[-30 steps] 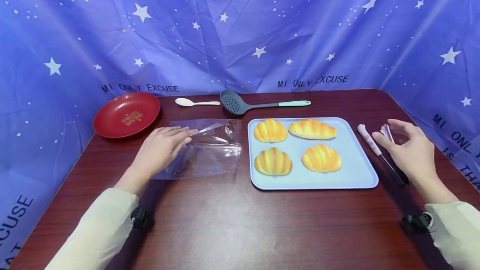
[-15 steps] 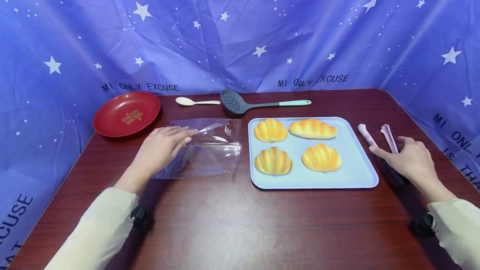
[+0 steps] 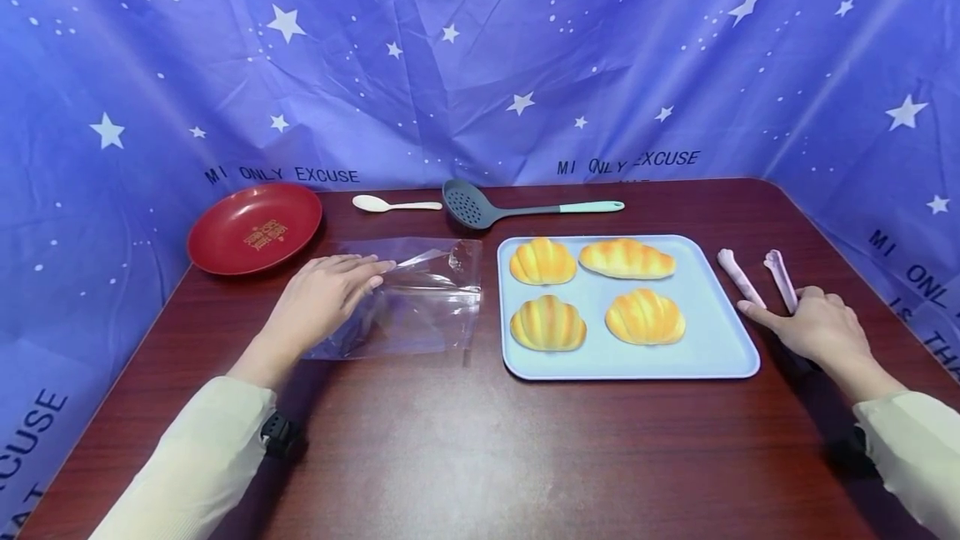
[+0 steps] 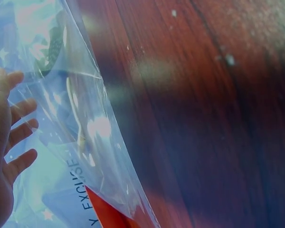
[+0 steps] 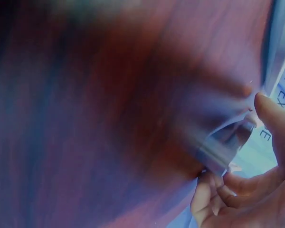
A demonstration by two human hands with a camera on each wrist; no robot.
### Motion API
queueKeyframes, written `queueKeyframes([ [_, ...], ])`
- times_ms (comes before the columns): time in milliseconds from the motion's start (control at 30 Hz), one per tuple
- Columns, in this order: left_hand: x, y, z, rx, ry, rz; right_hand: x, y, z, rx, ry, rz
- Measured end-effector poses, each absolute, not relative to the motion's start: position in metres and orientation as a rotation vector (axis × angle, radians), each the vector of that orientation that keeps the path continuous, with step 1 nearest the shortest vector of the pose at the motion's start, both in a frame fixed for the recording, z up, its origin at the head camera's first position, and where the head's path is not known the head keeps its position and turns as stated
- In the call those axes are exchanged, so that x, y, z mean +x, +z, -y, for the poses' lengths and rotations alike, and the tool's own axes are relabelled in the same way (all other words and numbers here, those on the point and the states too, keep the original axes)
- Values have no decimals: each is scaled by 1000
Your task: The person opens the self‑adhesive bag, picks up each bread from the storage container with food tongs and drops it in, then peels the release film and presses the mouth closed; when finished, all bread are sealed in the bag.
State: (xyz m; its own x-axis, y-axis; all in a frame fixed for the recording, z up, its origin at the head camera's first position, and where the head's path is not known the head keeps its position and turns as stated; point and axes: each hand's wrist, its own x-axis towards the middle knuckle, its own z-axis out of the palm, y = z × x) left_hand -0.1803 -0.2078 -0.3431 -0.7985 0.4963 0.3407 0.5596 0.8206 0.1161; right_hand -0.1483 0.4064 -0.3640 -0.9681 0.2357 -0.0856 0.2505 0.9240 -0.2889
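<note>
1. The blue tray (image 3: 720, 348) lies flat on the bench (image 3: 465, 457) and carries four pieces of bread, set apart from one another: a ridged roll at back left (image 3: 543, 262), a long loaf at back right (image 3: 627, 259), a brown-striped roll at front left (image 3: 547, 323) and a rounded roll at front right (image 3: 645, 317).
2. The clear bag (image 3: 435, 315) lies on the bench between the red plate and the tray, glossy and creased. The left hand (image 3: 322, 298) rests on its left part, the grip spread, fingers extended over the film.
3. The red plate (image 3: 225, 223) stands at the back left corner, gold characters printed on its inside.
4. The tongs (image 3: 744, 283) lie on the bench just right of the tray, their pale tips pointing away from the person, the two arms apart. The right hand (image 3: 817, 327) reaches over their near part; its grip is curled around them, thumb on the tray side, fingers on the other.
5. Behind the bag and tray lie a white spoon (image 3: 371, 204) and a perforated skimmer (image 3: 465, 205) with a mint handle end.
</note>
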Motion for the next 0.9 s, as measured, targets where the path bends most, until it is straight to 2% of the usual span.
queueKeyframes([
  [567, -180, -346, 209, -820, -312, 2698, -150, -361, -425, 212, -425, -3075],
  [900, -180, -345, 209, -822, -307, 2694, -152, -353, -427, -23, -551, -3200],
])
